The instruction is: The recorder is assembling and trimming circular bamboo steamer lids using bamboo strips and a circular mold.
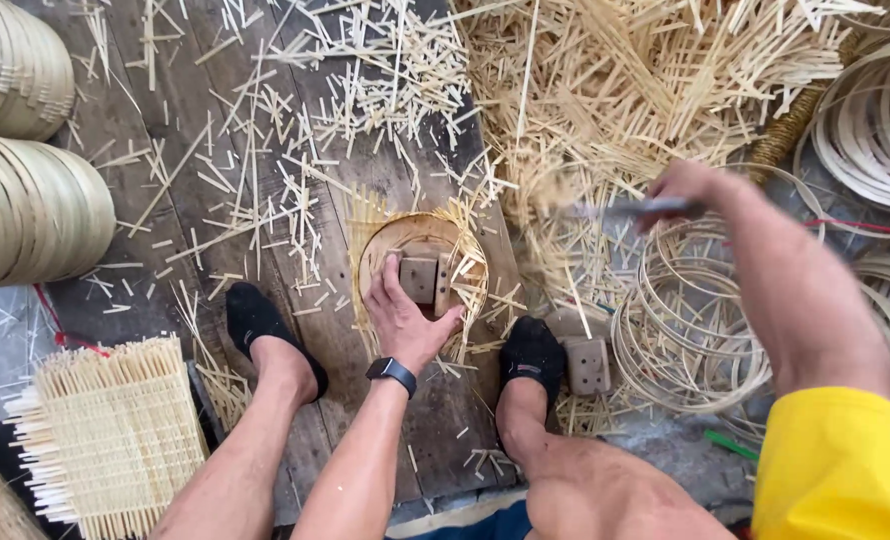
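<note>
A weathered wooden board lies on the ground, littered with short cut bamboo slivers, and a deeper heap of the same offcuts is piled at the upper right. In the middle of the board sits a round woven bamboo piece ringed by projecting strip ends, with a small wooden block resting on it. The left hand, a dark watch on its wrist, presses down on this block, fingers spread over its near edge rather than closed around it. The right hand is raised to the right of the round piece, clenched on the handle of a blade that is blurred and points left toward the piece. Two feet in black slippers rest on the board, the left foot and the right foot, flanking the left forearm. A second wooden block lies just beside the right foot. Coils of thin bamboo hoops lie under the right arm, with more rings at the far right. Stacked bamboo frames stand at the left edge, and a square woven mat lies at the lower left.
</note>
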